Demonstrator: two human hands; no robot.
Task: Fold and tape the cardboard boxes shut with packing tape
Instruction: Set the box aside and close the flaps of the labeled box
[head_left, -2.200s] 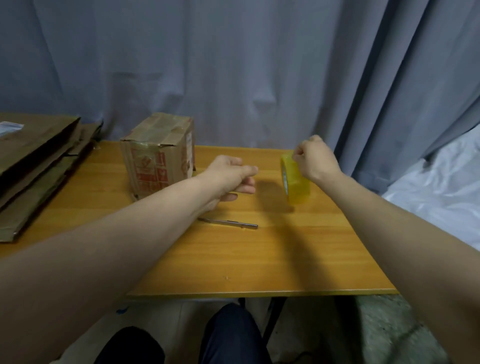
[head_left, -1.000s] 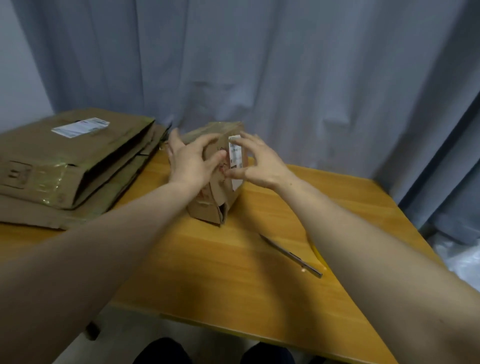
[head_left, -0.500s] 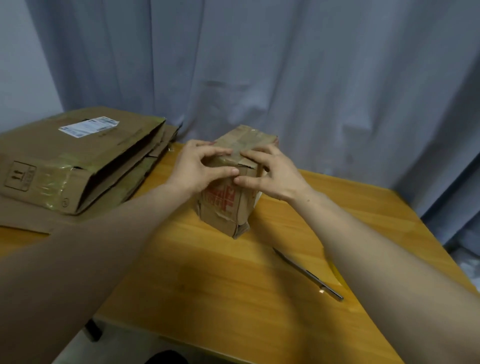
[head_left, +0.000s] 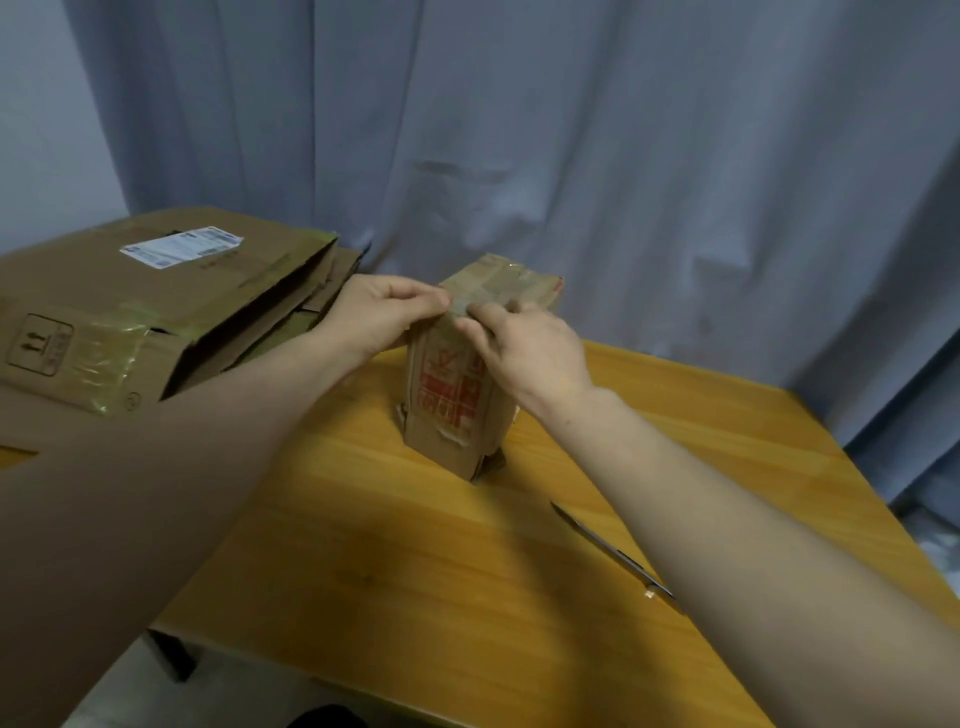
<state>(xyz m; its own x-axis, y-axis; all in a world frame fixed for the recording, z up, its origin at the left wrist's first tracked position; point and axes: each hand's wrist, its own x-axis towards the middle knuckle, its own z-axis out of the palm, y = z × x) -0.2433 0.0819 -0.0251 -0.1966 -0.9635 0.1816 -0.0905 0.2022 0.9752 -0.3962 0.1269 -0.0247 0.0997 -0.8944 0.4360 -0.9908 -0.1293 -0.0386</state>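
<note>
Both hands are up at the near top edge of the small box (head_left: 449, 415), close together and almost touching. My guess is they are pressing the top flaps down. The left hand (head_left: 382, 312) pinches that edge with curled fingers and thumb. The right hand (head_left: 527, 353) curls its fingertips over the same edge, just beside the left one. The small box stands upright on the worktop (head_left: 415, 545), toward the far side, with its red print facing the person. It looks light, because it is made of thin brown card. The card looks soft and worn, the bottom corner is crumpled, and old tape (head_left: 498, 283) shines on the top. I think it will dent if it is squeezed hard, and the shiny tape may feel slippery. The best places to hold it are likely the corners and edges, where the card is stiffer, not the middle of a side. A thin metal blade (head_left: 597, 540) lies on the worktop near the right forearm, apart from the box. Flat cardboard boxes (head_left: 156, 312) are piled at the left, with a white label (head_left: 182, 247) on top. A grey curtain (head_left: 519, 130) hangs behind.
</note>
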